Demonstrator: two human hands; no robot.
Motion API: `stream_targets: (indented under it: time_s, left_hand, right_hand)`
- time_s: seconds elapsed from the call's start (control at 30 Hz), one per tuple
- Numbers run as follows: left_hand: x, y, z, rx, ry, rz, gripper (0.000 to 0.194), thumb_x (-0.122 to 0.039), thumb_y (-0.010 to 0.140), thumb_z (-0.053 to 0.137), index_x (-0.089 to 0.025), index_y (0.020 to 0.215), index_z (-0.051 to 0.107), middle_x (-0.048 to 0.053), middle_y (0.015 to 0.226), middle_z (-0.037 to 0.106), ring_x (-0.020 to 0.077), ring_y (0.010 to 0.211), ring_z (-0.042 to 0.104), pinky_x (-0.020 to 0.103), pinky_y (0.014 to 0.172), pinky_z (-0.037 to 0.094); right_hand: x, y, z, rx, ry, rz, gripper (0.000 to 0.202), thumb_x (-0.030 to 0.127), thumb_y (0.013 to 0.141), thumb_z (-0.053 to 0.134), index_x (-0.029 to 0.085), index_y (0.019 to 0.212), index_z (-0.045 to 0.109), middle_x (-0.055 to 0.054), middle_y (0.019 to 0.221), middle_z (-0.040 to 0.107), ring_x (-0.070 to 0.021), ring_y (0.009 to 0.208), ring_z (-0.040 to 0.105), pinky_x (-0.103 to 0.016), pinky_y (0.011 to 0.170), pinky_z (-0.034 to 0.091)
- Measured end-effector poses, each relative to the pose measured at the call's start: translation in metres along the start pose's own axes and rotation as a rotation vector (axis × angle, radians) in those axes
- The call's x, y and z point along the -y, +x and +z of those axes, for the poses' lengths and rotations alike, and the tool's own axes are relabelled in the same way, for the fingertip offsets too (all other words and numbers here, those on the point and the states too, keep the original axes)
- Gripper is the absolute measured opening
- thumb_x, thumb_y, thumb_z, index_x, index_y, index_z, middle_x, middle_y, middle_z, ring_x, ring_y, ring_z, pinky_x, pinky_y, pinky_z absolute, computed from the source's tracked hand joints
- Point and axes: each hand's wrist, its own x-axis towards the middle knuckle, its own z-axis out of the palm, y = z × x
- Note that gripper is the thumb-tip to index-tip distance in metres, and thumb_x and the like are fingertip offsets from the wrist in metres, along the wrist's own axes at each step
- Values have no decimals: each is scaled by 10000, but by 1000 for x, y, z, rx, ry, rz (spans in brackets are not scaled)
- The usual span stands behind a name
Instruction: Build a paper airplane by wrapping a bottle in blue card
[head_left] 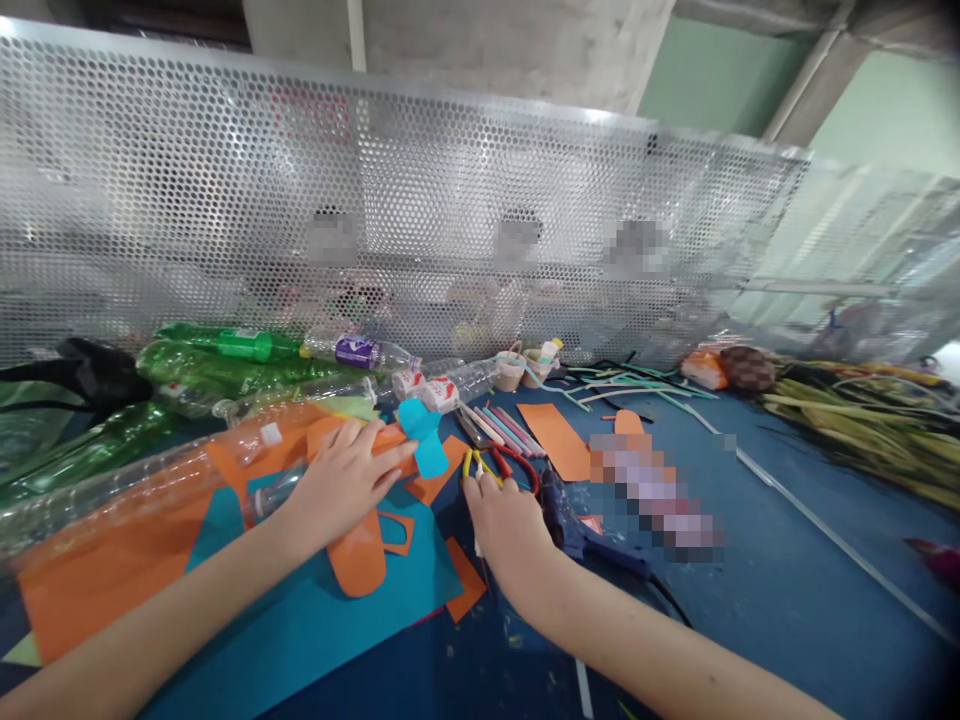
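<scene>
My left hand (349, 485) has its fingers spread over orange paper, its fingertips beside a small blue paper shape (424, 437). Whether it grips anything underneath is hard to see. My right hand (510, 520) has curled fingers at yellow-handled scissors or pliers (480, 465), next to a red-handled tool (517, 465). What lies inside its fingers is hidden. Below my left hand is a rounded orange paper strip (358, 565) on a large blue sheet (322, 645). A small orange frame-like piece (397, 533) lies between my hands.
Clear plastic bottles (187, 470) and green bottles (217, 365) lie at the left. A blue glue gun (592, 535) with a cable is right of my right hand. Coloured markers (510, 430), straws and dried leaves (862, 430) lie farther off, before a perforated metal screen (450, 190).
</scene>
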Motion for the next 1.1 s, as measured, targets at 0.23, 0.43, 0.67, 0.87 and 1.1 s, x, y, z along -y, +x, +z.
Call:
stream_targets:
  time_s: [0.23,0.43,0.67,0.87,1.1]
  left_hand:
    - [0,-1,0,-3,24,9,324,-337,955,463,-359,1251,592,137,1239,537,319,1006,488,449,817,452]
    - [0,0,0,6,52,10,318,-339,949,481,-353,1246,596,140,1227,536,314,1011,488,441,823,456]
    - [1,-1,1,-7,18,4,310,-338,953,475,-354,1233,608,125,1231,544,312,1031,482,444,840,448]
    - [1,-1,2,12,36,5,329,-363,968,434,-355,1258,590,150,1249,524,327,1032,482,450,818,458]
    - [0,0,1,26,65,9,323,-352,954,475,-360,1260,580,137,1247,518,310,1032,480,443,833,468]
  right_hand:
    - [-6,7,4,-36,-7,21,338,34,899,424,162,1174,572,-164,1067,652,-269,943,666,-367,729,544]
    - [-28,22,1,-28,-15,72,364,19,898,422,138,1218,549,-176,1116,647,-289,979,658,-367,711,551]
    - [-48,32,0,-8,-21,110,344,-10,889,430,135,1179,543,-167,1085,651,-259,973,671,-311,696,536]
    - [-52,39,3,4,-28,109,375,-25,877,439,141,1204,518,-151,1107,643,-225,954,678,-282,732,520]
    - [-52,38,4,1,-18,88,403,-9,881,426,157,1234,524,-155,1118,643,-268,990,663,-322,705,527]
